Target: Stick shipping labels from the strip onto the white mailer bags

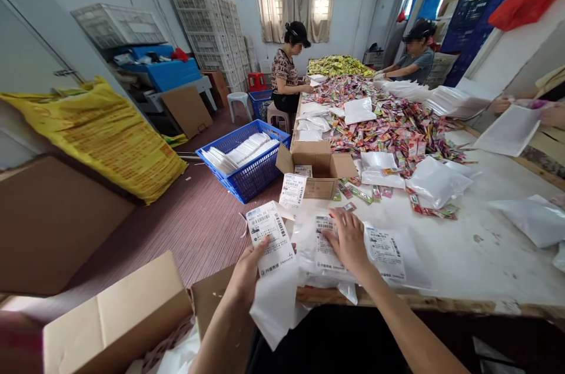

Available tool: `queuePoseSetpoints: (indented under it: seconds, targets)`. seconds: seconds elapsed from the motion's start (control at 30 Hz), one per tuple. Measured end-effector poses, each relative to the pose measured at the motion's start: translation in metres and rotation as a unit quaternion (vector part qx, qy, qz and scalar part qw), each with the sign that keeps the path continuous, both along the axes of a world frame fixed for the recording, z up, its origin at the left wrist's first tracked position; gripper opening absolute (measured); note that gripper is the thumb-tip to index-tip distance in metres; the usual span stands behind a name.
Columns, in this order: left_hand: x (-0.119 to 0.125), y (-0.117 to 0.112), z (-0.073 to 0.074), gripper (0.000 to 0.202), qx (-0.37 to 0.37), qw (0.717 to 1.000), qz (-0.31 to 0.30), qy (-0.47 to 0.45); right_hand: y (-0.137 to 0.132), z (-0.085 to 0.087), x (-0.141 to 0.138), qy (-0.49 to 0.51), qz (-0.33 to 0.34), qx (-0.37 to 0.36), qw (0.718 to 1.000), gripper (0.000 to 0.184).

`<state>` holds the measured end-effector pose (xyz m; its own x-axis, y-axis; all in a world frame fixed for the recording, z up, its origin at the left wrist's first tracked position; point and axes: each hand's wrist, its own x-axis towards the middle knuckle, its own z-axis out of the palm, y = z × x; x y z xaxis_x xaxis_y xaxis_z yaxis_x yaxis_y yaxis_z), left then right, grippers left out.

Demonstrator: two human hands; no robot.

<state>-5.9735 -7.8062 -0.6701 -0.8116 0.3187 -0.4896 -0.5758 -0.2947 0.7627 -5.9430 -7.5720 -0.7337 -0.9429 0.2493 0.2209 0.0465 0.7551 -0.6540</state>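
My left hand (pixel 253 259) is closed around a strip of white printed shipping labels (pixel 268 233), thumb on top, with blank backing paper (pixel 277 300) hanging below it. My right hand (pixel 351 239) lies with fingers spread on a label (pixel 325 247), which sits on a white plastic mailing bag (pixel 304 244) at the table's front edge. Just right of that hand is another labelled bag (pixel 388 253). Beyond my left hand, more labels (pixel 292 190) trail out of an open cardboard box (pixel 322 186).
Colourful small packets (pixel 379 118) and white bags (pixel 436 180) cover much of the table. Blue crate (pixel 260 173) with white packs stands left, above a floor carton (pixel 119 315). Two co-workers (pixel 286 68) sit at the far end; another person's hands hold a bag (pixel 507 127) at right.
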Motion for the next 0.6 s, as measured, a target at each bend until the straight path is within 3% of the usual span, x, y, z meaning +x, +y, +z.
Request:
queuePoseSetpoints:
  seconds: [0.07,0.17,0.33,0.43,0.5,0.6]
  targets:
    - [0.005,0.006,-0.006,0.035,0.012,1.000,0.014,0.003,-0.006,-0.010,0.009,-0.048,0.069,0.117,0.990,0.073]
    - [0.004,0.011,-0.021,0.039,-0.014,0.999,0.019,0.032,0.000,-0.003,0.020,-0.138,0.138,0.152,0.969,0.116]
    - [0.006,0.016,-0.032,0.046,-0.058,0.997,-0.039,0.035,0.030,0.005,0.020,-0.233,0.172,0.098,0.952,0.108]
    - [0.014,0.021,-0.025,0.048,-0.080,0.995,-0.056,0.034,0.056,-0.005,0.011,-0.188,0.182,-0.020,0.965,0.102]
    - [0.018,0.023,-0.020,0.045,-0.089,0.994,-0.045,0.036,0.083,-0.011,-0.002,-0.122,0.095,-0.166,0.974,0.083]
    - [0.022,0.025,-0.018,0.043,-0.098,0.994,-0.029,0.036,0.140,-0.008,-0.032,-0.018,-0.141,-0.291,0.946,0.055]
